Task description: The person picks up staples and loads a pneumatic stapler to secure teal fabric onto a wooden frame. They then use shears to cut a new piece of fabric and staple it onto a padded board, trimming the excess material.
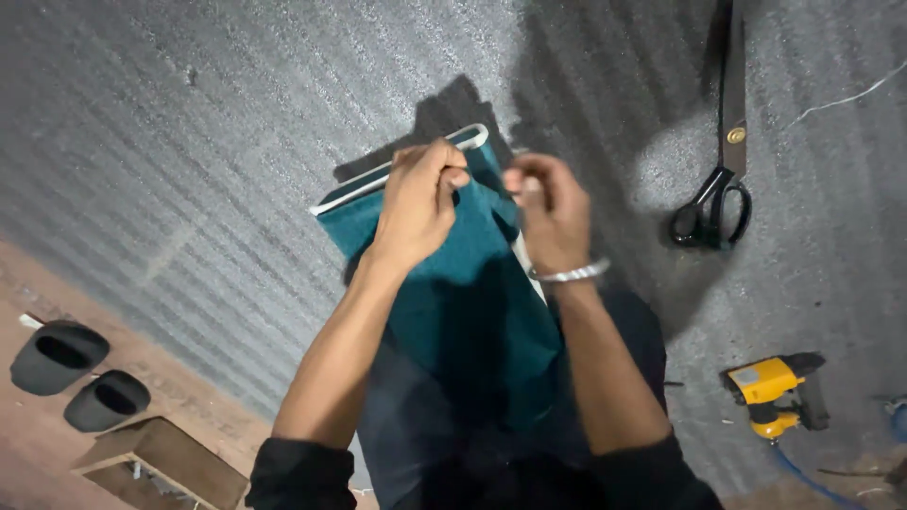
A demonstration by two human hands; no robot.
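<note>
Clearly teal fabric (472, 283) — white-piped edge (397, 170) — pinched by both hands.

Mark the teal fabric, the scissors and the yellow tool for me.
teal fabric (463, 302), head view, middle of the cloth.
scissors (710, 210), head view, black handle loops.
yellow tool (767, 381), head view, yellow body.

No packages, no signs, no screens in view. Only label-like item: small pale sticker patch on top of yellow power tool (767, 382), lower right on grey ribbed surface; too small to make out.
</note>
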